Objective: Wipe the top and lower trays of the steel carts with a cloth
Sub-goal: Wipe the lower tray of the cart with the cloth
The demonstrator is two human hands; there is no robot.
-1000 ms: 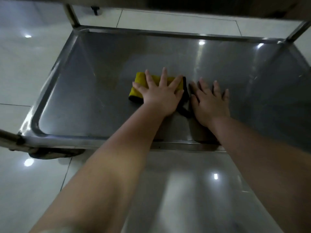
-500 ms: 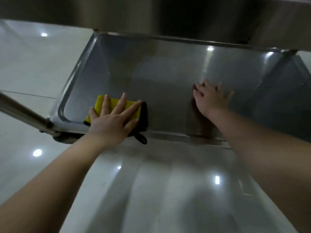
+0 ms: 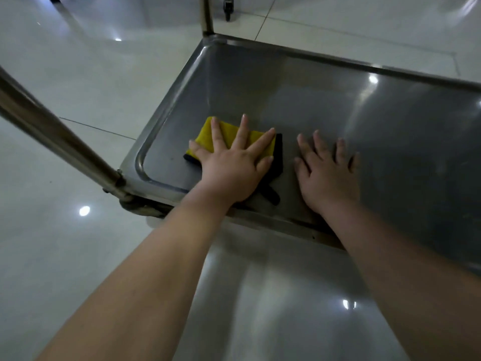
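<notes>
Two flat hands are on the job, and neither one grips anything. The cloth [image 3: 229, 132], folded, yellow with a black edge, lies on the tray [image 3: 299, 95] near its front left corner, pinned under the left hand [image 3: 231, 170], whose fingers are spread straight across it. A black tab [image 3: 270, 195] of the cloth pokes out beside the wrist toward the near rim. The right hand [image 3: 329, 178] rests palm down on bare steel just beside the cloth, fingers straight, holding nothing. The tray sits low against the floor [image 3: 78, 74], so it is probably the lower one.

Since only palm pressure holds the cloth, a quick stroke could let the hand slide over it and leave it behind, or make the fold bunch and open. The loose tab may snag on the rim on a pull back. The rounded corner beside the cloth is easy to skip with a flat pad, leaving a dirty strip. The bare right palm is likely to print smears on steel that then needs another pass. A wide sweep left could knock the forearm against the post [image 3: 59, 142]. Leaning weight on both hands might also shift the cart on the glossy tiles.
</notes>
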